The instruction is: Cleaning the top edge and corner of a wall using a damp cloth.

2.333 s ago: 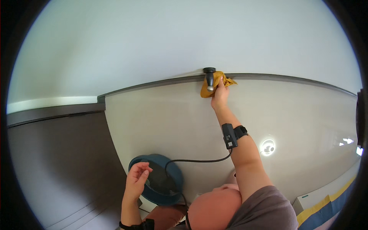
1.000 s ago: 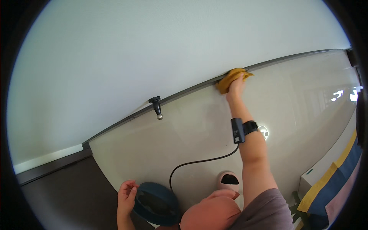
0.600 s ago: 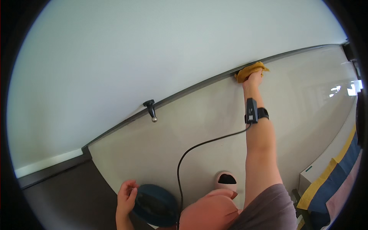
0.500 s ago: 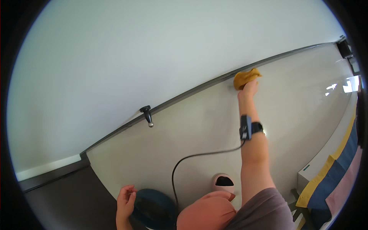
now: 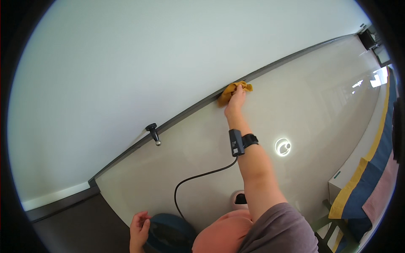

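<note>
Stretched far forward, my right hand (image 5: 237, 99) grips a mustard-yellow cloth (image 5: 227, 95) and presses it against the dark grey baseboard (image 5: 192, 110) where wall and floor meet. Part of the cloth bunches up above my fingers. A black strap with a small device (image 5: 237, 142) sits on my right forearm, and a black cable runs from it. Low at the left, my left hand (image 5: 139, 227) is loosely bent and open, holding nothing. It hangs next to a dark blue round basin (image 5: 171, 230), whose lower side is cut off by the frame.
A black doorstop with a metal tip (image 5: 153, 135) juts out from the baseboard, between my two hands. At the right stands a bed edge (image 5: 344, 181) with a yellow, blue and pink cover (image 5: 358, 185). A dark floor panel (image 5: 80, 223) lies at lower left. My slipper (image 5: 240, 200) shows beneath me.
My right hand has slid the cloth leftward along the baseboard, closer to the doorstop. The view has shifted slightly; my left hand stays beside the basin.
</note>
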Motion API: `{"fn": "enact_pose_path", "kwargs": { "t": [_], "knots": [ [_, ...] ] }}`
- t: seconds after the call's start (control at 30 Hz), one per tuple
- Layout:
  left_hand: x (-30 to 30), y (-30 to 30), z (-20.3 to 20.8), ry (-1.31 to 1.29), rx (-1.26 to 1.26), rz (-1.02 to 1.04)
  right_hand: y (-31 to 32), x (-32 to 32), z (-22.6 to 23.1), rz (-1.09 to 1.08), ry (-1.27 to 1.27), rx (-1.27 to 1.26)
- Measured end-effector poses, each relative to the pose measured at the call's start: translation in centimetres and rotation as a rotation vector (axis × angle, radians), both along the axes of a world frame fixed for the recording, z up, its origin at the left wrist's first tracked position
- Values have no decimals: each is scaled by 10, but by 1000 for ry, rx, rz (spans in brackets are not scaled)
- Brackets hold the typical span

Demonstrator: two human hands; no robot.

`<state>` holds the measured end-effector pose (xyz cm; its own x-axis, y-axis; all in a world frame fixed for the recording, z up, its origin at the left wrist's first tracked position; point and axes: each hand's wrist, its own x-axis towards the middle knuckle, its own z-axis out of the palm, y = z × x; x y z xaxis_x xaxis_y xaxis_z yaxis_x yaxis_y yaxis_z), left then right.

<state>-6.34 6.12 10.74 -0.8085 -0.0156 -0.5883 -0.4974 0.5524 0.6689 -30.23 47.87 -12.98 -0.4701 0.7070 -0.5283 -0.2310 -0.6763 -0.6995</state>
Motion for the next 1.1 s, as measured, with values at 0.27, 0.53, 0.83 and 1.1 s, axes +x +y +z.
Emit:
{"fn": "enact_pose_path", "kwargs": {
  "t": [0.27,0.53,0.83,1.1],
  "knots": [
    [-15,22,-5,-43,47,-22,-27,-15,-25,37,-249,326],
    [-40,34,-12,-34,-18,-101,123,-40,-46,-190,-488,614],
    [-72,70,-3,-51,-80,-221,254,-33,-9,-41,-402,205],
    [-69,82,-3,-89,-80,-252,152,-24,-42,-35,-397,590]
  ]
}}
